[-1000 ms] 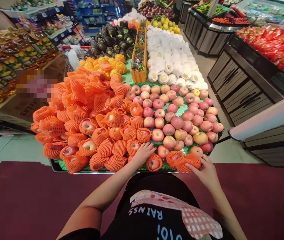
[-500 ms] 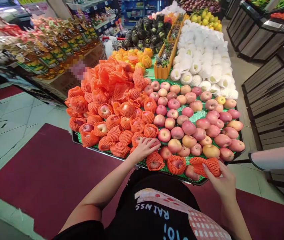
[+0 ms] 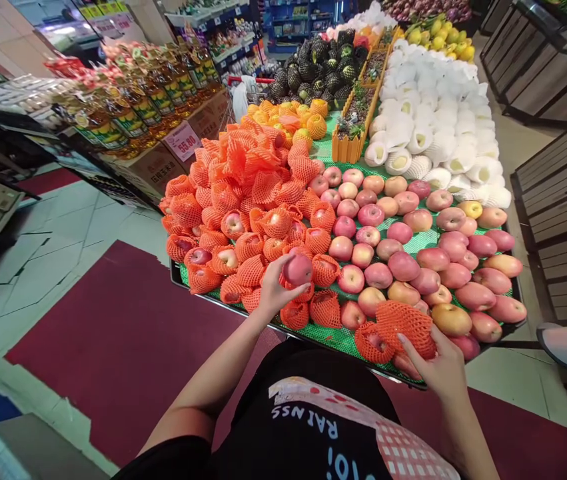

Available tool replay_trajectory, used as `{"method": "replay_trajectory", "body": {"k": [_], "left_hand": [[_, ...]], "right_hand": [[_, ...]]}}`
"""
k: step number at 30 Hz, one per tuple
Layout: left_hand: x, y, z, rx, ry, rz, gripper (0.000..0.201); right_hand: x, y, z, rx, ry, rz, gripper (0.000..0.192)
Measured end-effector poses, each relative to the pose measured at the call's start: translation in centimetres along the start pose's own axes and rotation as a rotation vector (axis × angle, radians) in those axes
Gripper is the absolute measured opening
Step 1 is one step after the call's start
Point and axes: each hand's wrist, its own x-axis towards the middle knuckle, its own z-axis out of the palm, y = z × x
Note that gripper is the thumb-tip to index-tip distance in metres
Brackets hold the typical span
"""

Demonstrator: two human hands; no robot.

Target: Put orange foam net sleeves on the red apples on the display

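Observation:
My left hand [image 3: 276, 288] grips a bare pink-red apple [image 3: 298, 269], held just above the wrapped fruit at the front of the stand. In my right hand [image 3: 438, 360] is an orange foam net sleeve [image 3: 404, 327], pinched between thumb and fingers over the front right edge. Whether anything is inside that sleeve I cannot tell. Beside it lies a netted apple [image 3: 374, 342], touching or nearly touching the sleeve. Left of my left hand are several apples in orange nets [image 3: 250, 272]. Loose bare apples [image 3: 379, 275] lie between and beyond my hands on green matting [image 3: 340, 339].
Behind the apples sit white-netted fruit [image 3: 438, 127], yellow-orange fruit [image 3: 316, 127], dark-netted fruit [image 3: 313, 73] and a wooden planter [image 3: 347, 148]. Oil bottles [image 3: 128, 117] stand at the left on cartons. The stand's dark rim [image 3: 223, 305] runs before my body.
My left hand has closed on an apple and lifted it from the pile. My right hand still holds the foam sleeve, now higher and more spread. The view has swung left.

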Motion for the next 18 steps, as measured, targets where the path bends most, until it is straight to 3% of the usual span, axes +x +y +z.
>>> {"method": "replay_trajectory", "body": {"k": [2,4,9,12,15,18], "left_hand": [[0.4,-1.3,-1.2,-0.032,-0.026,-0.114,0.075],[0.6,-2.9,-2.3,0.007,-0.125,-0.158,0.073],[1.7,-6.6,-4.2,0.189,-0.315,-0.095,0.055],[2.1,-6.7,-5.2,0.146,-0.34,-0.05,0.057],[1.4,-5.0,-6.1,-0.136,-0.365,0.004,0.052],[0.1,-3.1,-6.8,-0.651,-0.66,0.004,0.04]], "right_hand": [[-0.1,-1.3,0.8,0.001,0.0,-0.001,0.042],[-0.2,-2.7,1.7,0.011,0.011,0.019,0.045],[-0.4,-6.8,4.6,0.176,-0.03,0.152,0.04],[-0.3,-10.0,6.8,0.415,-0.154,0.224,0.036],[-0.4,-13.5,9.0,0.679,-0.269,0.273,0.036],[-0.3,-16.8,10.8,0.961,-0.432,0.339,0.042]]}}
